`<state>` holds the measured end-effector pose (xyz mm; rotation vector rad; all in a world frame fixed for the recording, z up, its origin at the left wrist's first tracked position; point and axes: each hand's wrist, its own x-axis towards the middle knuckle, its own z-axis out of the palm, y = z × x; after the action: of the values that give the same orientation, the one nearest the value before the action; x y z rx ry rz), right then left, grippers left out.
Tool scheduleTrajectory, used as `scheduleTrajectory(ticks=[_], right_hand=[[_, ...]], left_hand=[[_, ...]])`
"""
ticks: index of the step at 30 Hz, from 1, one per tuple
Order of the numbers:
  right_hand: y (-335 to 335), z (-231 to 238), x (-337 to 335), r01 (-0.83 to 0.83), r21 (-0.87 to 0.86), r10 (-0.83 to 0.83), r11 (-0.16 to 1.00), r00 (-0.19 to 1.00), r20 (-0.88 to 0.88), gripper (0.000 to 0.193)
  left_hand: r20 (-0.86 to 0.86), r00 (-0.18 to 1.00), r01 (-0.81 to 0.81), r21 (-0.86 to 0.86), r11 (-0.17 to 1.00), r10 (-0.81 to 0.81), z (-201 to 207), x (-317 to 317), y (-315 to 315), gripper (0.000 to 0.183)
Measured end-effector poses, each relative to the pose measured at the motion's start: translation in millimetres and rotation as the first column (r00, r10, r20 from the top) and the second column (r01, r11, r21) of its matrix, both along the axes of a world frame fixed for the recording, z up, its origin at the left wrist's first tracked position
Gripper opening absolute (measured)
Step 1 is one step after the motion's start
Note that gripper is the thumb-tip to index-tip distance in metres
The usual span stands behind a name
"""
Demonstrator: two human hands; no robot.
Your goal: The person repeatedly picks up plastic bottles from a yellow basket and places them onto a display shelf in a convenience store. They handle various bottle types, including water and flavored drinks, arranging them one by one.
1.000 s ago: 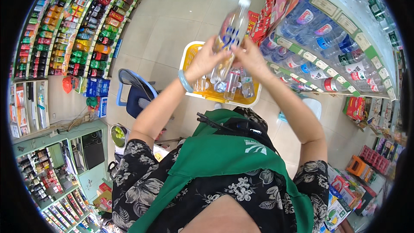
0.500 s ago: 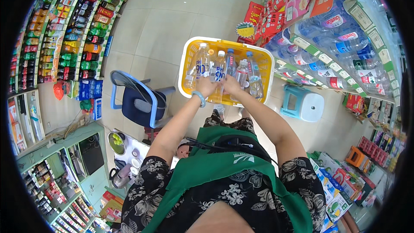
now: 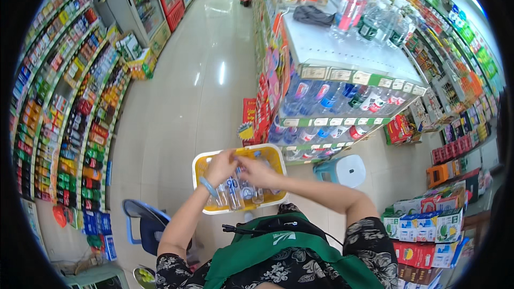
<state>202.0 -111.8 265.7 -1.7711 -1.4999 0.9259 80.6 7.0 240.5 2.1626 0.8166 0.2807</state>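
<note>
A yellow-and-white basket (image 3: 278,156) in front of me holds several clear plastic bottles, standing close together. My left hand (image 3: 220,167), with a pale blue band at its wrist, is over the left half of the basket. My right hand (image 3: 258,173) comes in from the right, and the fingers of both hands meet above the bottles. Their fingers are bent and pressed together; whatever they grip is hidden behind them. Just below stands a clear bottle with blue print (image 3: 234,195), its top covered by my hands. Another clear bottle (image 3: 258,195) is beside it.
A shelf unit with a white top (image 3: 342,48) and rows of water bottles rises beyond the basket to the right. A pale blue stool (image 3: 348,170) and a blue chair (image 3: 147,225) flank me. Drink shelves (image 3: 69,144) line the left; boxes (image 3: 423,225) stack at right.
My view has tipped up, showing the aisle and the shelf top. My hands have risen from the bottles' bodies to above their tops, and their fingers have come together.
</note>
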Motion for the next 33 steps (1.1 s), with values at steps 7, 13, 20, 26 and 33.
scheduleTrajectory(ticks=[7,13,20,26,33], right_hand=[[22.8,197.0,147.8,-0.008,0.592,-0.339,0.806,0.813,0.473,0.035],[100.7,227.7,288.5,-0.082,0.449,-0.395,0.89,0.357,0.847,0.036],[164.1,219.5,330.1,0.136,0.167,-0.2,0.976,0.279,0.939,0.035],[151.3,230.3,317.4,-0.077,0.12,-0.061,0.99,0.534,0.843,0.028],[59.9,239.1,287.9,-0.181,0.132,0.061,0.975,0.778,0.625,0.028]], left_hand=[[0.498,0.843,0.107,0.213,0.971,-0.202,191.1,135.5,34.3,0.033],[0.303,0.905,0.092,0.547,0.832,-0.299,240.0,267.6,79.5,0.042],[0.159,0.946,0.149,0.561,0.814,-0.282,212.7,331.6,141.0,0.046],[0.27,0.947,0.079,0.327,0.942,-0.173,233.4,308.1,132.2,0.038],[0.089,0.911,0.402,0.036,0.915,-0.403,268.5,265.0,88.4,0.017]])
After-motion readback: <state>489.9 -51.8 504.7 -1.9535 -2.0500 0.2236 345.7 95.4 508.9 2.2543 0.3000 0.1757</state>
